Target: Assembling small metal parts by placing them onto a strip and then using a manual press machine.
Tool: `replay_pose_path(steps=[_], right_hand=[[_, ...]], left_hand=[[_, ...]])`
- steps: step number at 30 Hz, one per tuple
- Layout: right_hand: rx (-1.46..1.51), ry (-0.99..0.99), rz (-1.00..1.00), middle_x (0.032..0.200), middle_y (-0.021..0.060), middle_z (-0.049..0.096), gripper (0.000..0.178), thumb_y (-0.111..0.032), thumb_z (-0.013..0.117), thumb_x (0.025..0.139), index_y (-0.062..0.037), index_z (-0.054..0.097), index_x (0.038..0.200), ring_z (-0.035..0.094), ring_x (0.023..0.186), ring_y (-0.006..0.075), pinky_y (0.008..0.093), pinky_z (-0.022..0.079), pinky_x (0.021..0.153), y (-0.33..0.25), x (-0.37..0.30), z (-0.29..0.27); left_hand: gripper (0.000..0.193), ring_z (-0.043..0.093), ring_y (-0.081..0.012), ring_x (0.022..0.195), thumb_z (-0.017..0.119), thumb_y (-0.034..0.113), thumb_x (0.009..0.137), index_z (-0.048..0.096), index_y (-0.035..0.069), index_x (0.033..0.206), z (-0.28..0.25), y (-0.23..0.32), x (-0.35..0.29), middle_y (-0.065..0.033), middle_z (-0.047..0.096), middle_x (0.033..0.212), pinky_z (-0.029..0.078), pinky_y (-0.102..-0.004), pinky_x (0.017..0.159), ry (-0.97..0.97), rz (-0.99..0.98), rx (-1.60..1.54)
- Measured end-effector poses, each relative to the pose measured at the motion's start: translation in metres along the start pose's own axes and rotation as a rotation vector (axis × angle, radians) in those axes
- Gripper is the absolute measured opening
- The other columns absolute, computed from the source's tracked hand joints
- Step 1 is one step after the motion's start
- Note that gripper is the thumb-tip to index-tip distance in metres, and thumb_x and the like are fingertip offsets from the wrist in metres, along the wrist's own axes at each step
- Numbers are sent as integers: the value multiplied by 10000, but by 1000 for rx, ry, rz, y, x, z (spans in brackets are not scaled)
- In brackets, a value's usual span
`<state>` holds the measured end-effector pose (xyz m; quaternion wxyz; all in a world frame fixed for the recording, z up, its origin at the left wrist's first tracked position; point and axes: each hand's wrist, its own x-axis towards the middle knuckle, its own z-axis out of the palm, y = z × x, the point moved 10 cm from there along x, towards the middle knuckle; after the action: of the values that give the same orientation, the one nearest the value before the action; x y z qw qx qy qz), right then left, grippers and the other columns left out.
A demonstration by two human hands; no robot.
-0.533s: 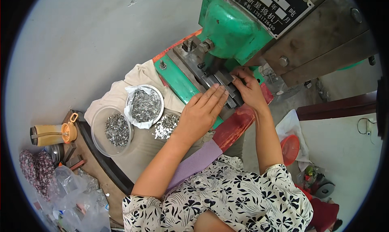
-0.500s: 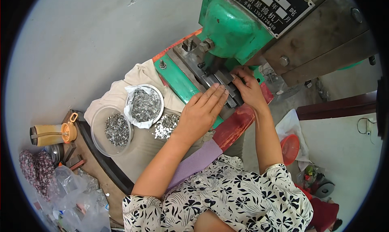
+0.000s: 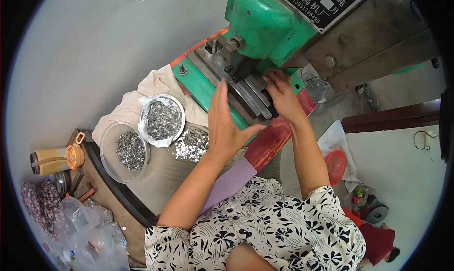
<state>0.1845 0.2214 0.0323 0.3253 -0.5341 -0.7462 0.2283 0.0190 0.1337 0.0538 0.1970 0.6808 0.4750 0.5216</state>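
A green press [image 3: 265, 22] stands in front of me, with a dark metal die block [image 3: 254, 97] on its bed. My right hand [image 3: 283, 95] grips the block's far right side; its thumb is on top and the other fingers are partly hidden behind. Just left of the block, my left hand [image 3: 224, 122] is raised and open, thumb spread wide, holding nothing. To its left, a pile of small shiny metal pieces [image 3: 191, 145] lies on cloth. Beside that sit a lined metal bowl [image 3: 182, 115] of thin metal pieces and a clear plastic tub [image 3: 108, 161] of small metal parts.
A red worn edge [image 3: 270, 141] and a purple strip [image 3: 231, 183] run between me and the press. At far left are a yellow-orange bottle [image 3: 52, 161] and clear plastic bags [image 3: 94, 233]. A red basin [image 3: 336, 167] is at right, and a grey wall [image 3: 104, 48] rises at left.
My left hand has lifted off the die block and moved left, its thumb spreading from the fingers. My right hand stays at the block. The view has shifted slightly.
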Motion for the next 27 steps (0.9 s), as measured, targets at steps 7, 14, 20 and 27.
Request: replay_pose_path(steps=[7,14,20,27], right_hand=[[111,88,19,1162,129,594,236,-197,565,974,-26,670,1097,446,1085,331,401,328,1019,-5,-5,-2],[-23,34,52,1222,105,586,266,-102,499,983,28,638,1169,460,1178,283,347,331,1064,-9,-3,-1],[259,364,76,1152,67,620,278,-184,490,1056,12,636,1189,568,1082,188,318,446,960,-12,-31,-38],[-66,1149,-346,1404,188,460,496,-256,469,1039,35,380,1430,540,1214,291,409,444,1053,-9,-64,-212]], left_hand=[[1421,366,-418,1355,979,299,472,101,-11,1545,19,-9,12,-261,352,1460,302,-498,1112,26,-173,10],[1283,402,-409,1300,922,225,505,164,-10,1512,19,-10,16,-241,393,1395,320,-484,1104,82,-138,4],[1296,394,-416,1317,947,213,512,153,-21,1509,12,-15,11,-254,374,1424,333,-485,1100,90,-145,-65],[1224,377,-416,1349,951,175,543,206,-13,1495,2,-27,-1,-243,340,1477,329,-485,1129,-14,-159,14]])
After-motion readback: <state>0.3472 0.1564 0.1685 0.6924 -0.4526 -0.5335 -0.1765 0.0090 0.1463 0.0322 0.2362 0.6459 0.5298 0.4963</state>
